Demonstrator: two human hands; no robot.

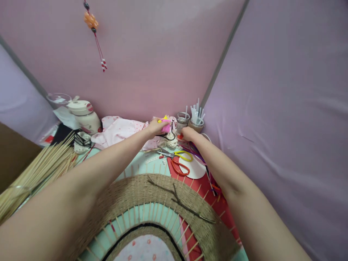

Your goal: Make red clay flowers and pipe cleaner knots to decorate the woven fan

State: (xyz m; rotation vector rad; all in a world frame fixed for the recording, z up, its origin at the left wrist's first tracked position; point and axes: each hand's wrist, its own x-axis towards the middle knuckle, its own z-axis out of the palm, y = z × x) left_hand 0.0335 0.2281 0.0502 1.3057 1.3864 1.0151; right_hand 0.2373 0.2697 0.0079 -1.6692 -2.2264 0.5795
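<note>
Both my arms reach across the table to its back edge. My left hand (156, 127) is closed on a small bright pink and yellow piece (166, 125), perhaps fabric, with a black cord (173, 136) hanging beside it. My right hand (188, 133) is bent down in front of two jars, its fingers bunched by something small and red (180, 137). What those fingers hold is hidden. Below the hands lie yellow-handled scissors (183, 156) and red-handled scissors (180, 168). Nearest me is a curved woven piece (130, 186) with thin sticks along its edges and a forked twig (179, 203) on it.
Straws (196, 113) stand in a jar at the back right, beside a glass jar (183, 117). Pink patterned cloth (119, 128) and a cream flask (86, 117) are at the back left. Thin sticks (38, 172) lie bundled left. A beaded ornament (91, 20) hangs before the pink wall.
</note>
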